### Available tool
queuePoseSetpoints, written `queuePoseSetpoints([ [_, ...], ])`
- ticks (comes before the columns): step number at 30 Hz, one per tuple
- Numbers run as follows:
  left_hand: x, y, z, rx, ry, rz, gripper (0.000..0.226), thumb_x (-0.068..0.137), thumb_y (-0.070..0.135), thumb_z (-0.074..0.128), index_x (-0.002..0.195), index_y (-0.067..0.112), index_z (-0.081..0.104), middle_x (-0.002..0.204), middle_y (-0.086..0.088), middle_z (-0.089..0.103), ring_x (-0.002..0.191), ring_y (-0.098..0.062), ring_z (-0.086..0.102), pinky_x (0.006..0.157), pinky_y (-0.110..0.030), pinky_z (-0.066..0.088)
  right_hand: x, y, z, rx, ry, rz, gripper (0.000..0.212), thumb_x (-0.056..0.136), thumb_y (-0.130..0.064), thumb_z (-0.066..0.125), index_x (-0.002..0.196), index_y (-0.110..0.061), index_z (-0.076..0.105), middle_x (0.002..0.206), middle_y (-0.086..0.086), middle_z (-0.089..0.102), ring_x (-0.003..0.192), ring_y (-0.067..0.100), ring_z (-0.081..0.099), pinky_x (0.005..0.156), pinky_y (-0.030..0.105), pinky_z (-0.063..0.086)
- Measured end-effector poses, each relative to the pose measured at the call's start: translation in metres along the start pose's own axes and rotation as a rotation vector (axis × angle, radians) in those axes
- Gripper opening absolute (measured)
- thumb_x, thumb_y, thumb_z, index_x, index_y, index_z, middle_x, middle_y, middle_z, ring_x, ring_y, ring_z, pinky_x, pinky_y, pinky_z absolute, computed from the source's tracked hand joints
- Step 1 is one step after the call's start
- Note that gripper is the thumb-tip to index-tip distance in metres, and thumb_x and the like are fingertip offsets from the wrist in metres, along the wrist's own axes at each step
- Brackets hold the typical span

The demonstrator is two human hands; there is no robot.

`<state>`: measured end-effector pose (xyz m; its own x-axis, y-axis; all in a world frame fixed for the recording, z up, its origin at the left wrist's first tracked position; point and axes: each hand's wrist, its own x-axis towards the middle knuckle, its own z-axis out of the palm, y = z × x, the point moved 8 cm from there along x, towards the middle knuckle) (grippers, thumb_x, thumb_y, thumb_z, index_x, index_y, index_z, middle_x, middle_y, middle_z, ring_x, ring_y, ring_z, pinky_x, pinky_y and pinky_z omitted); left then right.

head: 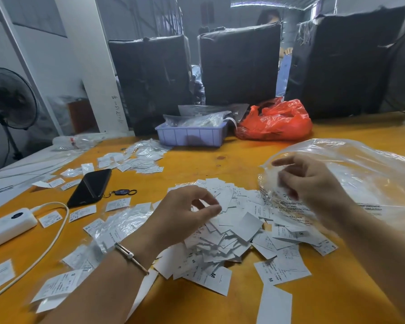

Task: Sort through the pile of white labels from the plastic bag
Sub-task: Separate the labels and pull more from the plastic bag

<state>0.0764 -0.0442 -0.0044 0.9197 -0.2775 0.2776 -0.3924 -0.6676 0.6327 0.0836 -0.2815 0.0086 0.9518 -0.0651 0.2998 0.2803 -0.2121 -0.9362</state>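
Both forearms enter from the bottom edge over the orange table [220,155]. Left hand [185,213] hovers with curled fingers directly above the pile of white labels [232,230]; whether it pinches a label cannot be determined. Labels carry size letters "S" and "M". Right hand [313,183] grips the mouth of the clear plastic bag [360,164], which rests on the pile's right edge; its printed warning text is mostly illegible.
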Motion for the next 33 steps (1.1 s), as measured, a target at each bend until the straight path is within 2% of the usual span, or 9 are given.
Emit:
queuePoseSetpoints([
  [3, 0.000, 0.007, 0.008, -0.178, -0.083, -0.022, 0.043, 0.081, 0.054, 0.066, 0.119, 0.034, 0.064, 0.110, 0.018, 0.068, 0.097, 0.005, 0.063, 0.074, -0.020, 0.054, -0.013, -0.003, 0.040, 0.095, -0.212, 0.003, 0.033, 0.088, 0.008, 0.057, 0.115, -0.012, 0.060, 0.072, 0.007, 0.066, 0.061, 0.016, 0.055, 0.056, 0.025, 0.046],
  [6, -0.003, 0.011, 0.015, -0.352, -0.165, -0.054, 0.065, 0.075, 0.051, 0.068, 0.135, 0.030, 0.052, 0.120, 0.010, 0.067, 0.102, -0.007, 0.068, 0.077, -0.027, 0.058, -0.023, -0.008, 0.062, 0.138, -0.300, -0.040, 0.038, 0.081, 0.010, 0.065, 0.114, -0.009, 0.061, 0.076, 0.010, 0.071, 0.065, 0.017, 0.061, 0.060, 0.022, 0.049],
  [8, -0.004, 0.013, 0.018, -0.400, -0.203, -0.056, 0.060, 0.076, 0.039, 0.074, 0.132, 0.025, 0.054, 0.113, 0.003, 0.071, 0.098, -0.011, 0.070, 0.075, -0.025, 0.056, -0.029, -0.009, 0.070, 0.190, -0.342, -0.053, 0.039, 0.078, 0.009, 0.069, 0.112, -0.007, 0.062, 0.078, 0.012, 0.072, 0.069, 0.019, 0.066, 0.066, 0.022, 0.053],
  [13, -0.005, 0.012, 0.012, -0.423, -0.161, -0.071, 0.016, 0.083, 0.004, 0.075, 0.099, 0.006, 0.072, 0.082, -0.012, 0.073, 0.070, -0.014, 0.068, 0.066, -0.020, 0.053, -0.029, -0.011, 0.068, 0.180, -0.305, -0.110, 0.036, 0.075, 0.005, 0.074, 0.107, -0.008, 0.065, 0.081, 0.011, 0.074, 0.075, 0.023, 0.071, 0.072, 0.025, 0.056],
  [16, -0.004, 0.006, 0.003, -0.405, -0.098, -0.103, 0.002, 0.084, 0.006, 0.074, 0.086, 0.005, 0.074, 0.075, -0.009, 0.073, 0.066, -0.012, 0.065, 0.063, -0.022, 0.051, -0.020, -0.012, 0.048, -0.136, -0.136, -0.223, 0.032, 0.076, 0.003, 0.075, 0.103, -0.013, 0.067, 0.076, 0.004, 0.073, 0.069, 0.019, 0.068, 0.068, 0.025, 0.056],
  [18, -0.003, 0.001, -0.002, -0.393, -0.060, -0.128, 0.005, 0.084, 0.010, 0.075, 0.080, 0.007, 0.073, 0.068, -0.004, 0.071, 0.062, -0.010, 0.062, 0.059, -0.020, 0.048, -0.017, -0.013, 0.043, -0.426, -0.154, -0.289, 0.032, 0.076, -0.002, 0.076, 0.101, -0.021, 0.069, 0.079, -0.005, 0.071, 0.072, 0.009, 0.065, 0.067, 0.024, 0.053],
  [23, -0.003, -0.004, -0.006, -0.383, -0.018, -0.163, 0.020, 0.082, 0.020, 0.078, 0.071, 0.009, 0.065, 0.060, 0.002, 0.063, 0.058, -0.008, 0.055, 0.055, -0.016, 0.046, -0.026, 0.015, 0.063, -0.649, -0.588, -0.140, 0.039, 0.069, -0.023, 0.079, 0.102, -0.040, 0.066, 0.109, -0.022, 0.056, 0.105, -0.009, 0.046, 0.088, 0.019, 0.043],
  [28, -0.005, -0.001, -0.004, -0.481, -0.023, -0.159, 0.018, 0.080, 0.000, 0.076, 0.073, -0.002, 0.059, 0.088, -0.011, 0.076, 0.078, -0.017, 0.071, 0.067, -0.020, 0.056, -0.025, 0.009, 0.074, -0.724, -0.584, -0.263, 0.018, 0.077, -0.031, 0.077, 0.095, -0.032, 0.073, 0.106, -0.023, 0.059, 0.101, -0.002, 0.053, 0.088, 0.026, 0.046],
  [33, -0.004, 0.004, -0.013, -0.555, 0.012, -0.111, 0.021, 0.079, -0.010, 0.070, 0.078, 0.001, 0.053, 0.084, -0.014, 0.076, 0.074, -0.022, 0.073, 0.064, -0.024, 0.055, -0.021, 0.004, 0.066, -0.623, -0.460, -0.290, 0.009, 0.086, -0.024, 0.069, 0.088, -0.019, 0.076, 0.096, -0.012, 0.068, 0.086, 0.003, 0.061, 0.077, 0.028, 0.051],
])
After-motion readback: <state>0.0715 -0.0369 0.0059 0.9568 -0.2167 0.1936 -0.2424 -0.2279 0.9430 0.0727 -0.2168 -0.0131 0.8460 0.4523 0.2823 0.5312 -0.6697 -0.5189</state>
